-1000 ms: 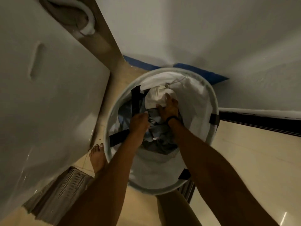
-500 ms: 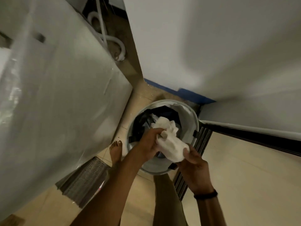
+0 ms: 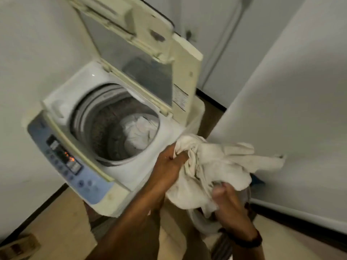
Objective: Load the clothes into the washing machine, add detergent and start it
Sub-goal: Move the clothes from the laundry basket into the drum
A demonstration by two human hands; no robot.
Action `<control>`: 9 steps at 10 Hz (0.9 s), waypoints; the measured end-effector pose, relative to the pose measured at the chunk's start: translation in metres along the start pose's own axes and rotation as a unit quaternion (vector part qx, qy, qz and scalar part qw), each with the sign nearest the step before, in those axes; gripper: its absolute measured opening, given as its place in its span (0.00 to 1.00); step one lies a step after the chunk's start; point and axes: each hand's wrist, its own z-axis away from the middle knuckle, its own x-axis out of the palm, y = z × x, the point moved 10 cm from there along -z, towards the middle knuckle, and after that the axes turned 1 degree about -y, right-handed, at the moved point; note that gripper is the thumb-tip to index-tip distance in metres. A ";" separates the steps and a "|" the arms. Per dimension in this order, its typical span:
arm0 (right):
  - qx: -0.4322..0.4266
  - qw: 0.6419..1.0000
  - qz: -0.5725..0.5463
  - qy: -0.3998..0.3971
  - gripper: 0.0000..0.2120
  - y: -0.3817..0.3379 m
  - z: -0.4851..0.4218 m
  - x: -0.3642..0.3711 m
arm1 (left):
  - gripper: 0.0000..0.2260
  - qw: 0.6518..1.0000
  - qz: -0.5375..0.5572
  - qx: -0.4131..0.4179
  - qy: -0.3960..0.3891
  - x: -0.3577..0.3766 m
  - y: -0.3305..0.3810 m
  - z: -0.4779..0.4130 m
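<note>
A top-loading white washing machine (image 3: 62, 98) stands at the left with its lid (image 3: 142, 53) raised. A white garment (image 3: 139, 133) lies in the drum. A blue control panel (image 3: 63, 156) with lit orange lights runs along the front. I hold a crumpled white cloth (image 3: 210, 166) just right of the machine's rim. My left hand (image 3: 169, 162) grips its upper left part and my right hand (image 3: 227, 199) grips its lower edge. The laundry basket (image 3: 202, 222) is mostly hidden below the cloth and my right hand.
A white wall (image 3: 293, 102) rises close on the right, and another wall stands behind the machine on the left. A white door (image 3: 221, 45) is at the back. The floor is pale tile (image 3: 62, 222) with dark skirting.
Both hands have lifted the white cloth out of the basket and carried it up to the machine's right edge. The view has swung from the basket up to the open washing machine.
</note>
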 end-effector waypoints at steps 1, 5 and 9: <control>-0.286 0.935 0.181 0.103 0.29 -0.065 -0.017 0.049 | 0.06 0.994 -0.037 0.095 0.044 -0.076 0.049 -0.001; -0.218 0.851 0.469 0.090 0.21 -0.057 -0.155 0.179 | 0.15 0.948 -0.189 0.040 0.251 -0.290 0.003 -0.061; -0.088 0.929 0.167 0.317 0.09 0.126 -0.094 -0.054 | 0.07 0.981 -0.194 0.016 -0.017 0.001 -0.096 -0.053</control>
